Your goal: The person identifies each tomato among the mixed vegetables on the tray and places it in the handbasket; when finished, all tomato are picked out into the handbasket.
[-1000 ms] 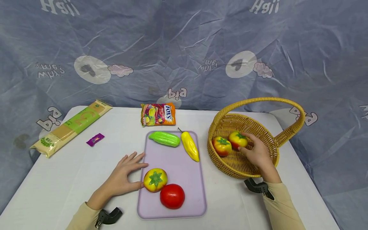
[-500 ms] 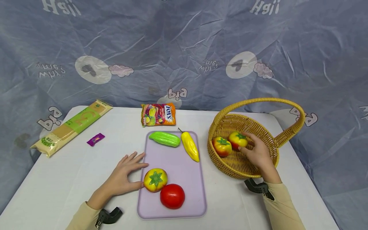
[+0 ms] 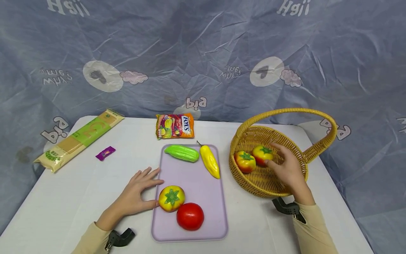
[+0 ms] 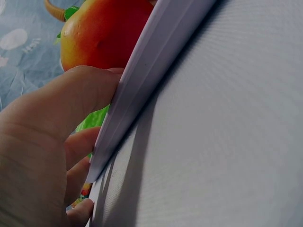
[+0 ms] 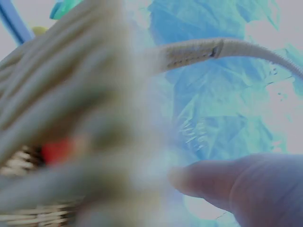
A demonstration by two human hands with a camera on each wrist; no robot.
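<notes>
Inside the basket (image 3: 252, 188), the right grip (image 3: 289, 166) is spread beside a fruit (image 3: 261, 155).

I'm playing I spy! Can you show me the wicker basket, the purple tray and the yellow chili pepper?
Wicker basket (image 3: 262, 178): head view, bare woven floor.
Purple tray (image 3: 207, 195): head view, bare flat surface.
Yellow chili pepper (image 3: 209, 162): head view, middle of body.
</notes>
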